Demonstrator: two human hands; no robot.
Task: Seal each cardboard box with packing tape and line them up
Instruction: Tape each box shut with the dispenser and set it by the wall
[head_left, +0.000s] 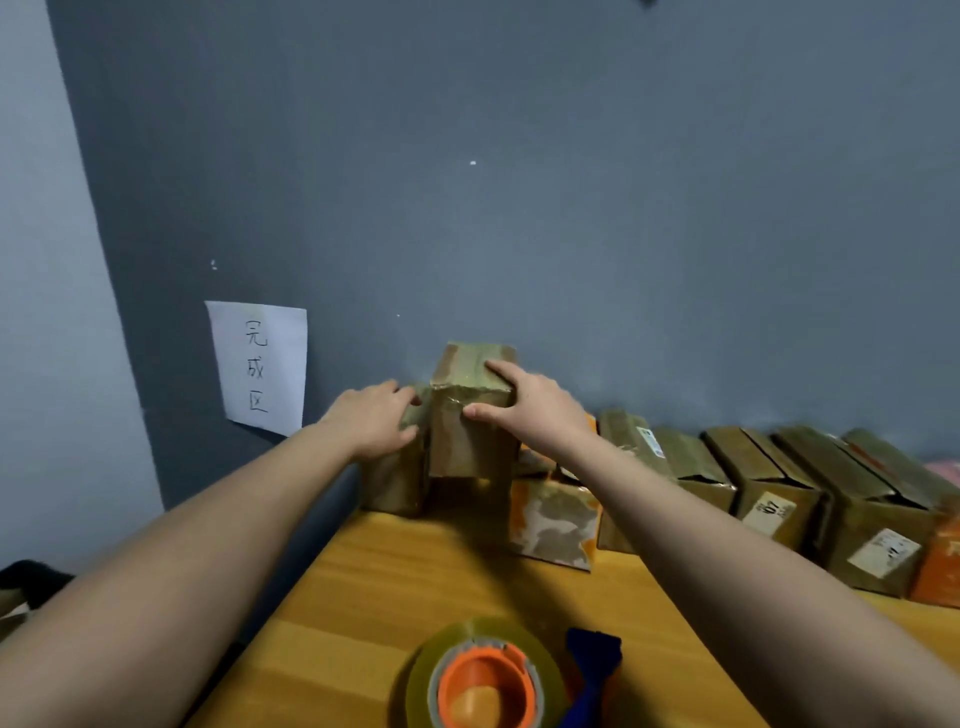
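At frame centre, a taped brown cardboard box (470, 415) is gripped by the right hand (535, 410); the left hand (371, 421), fingers spread, is laid on a lower brown carton (397, 478).

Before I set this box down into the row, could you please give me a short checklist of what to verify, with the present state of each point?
1. Right hand grips the held box: ok.
2. Left hand rests on the neighbouring box: ok.
3. Tape over the held box's top: ok.
4. Gap below, beside the orange box, wide enough: cannot tell.
5. Tape dispenser away from the row: ok.
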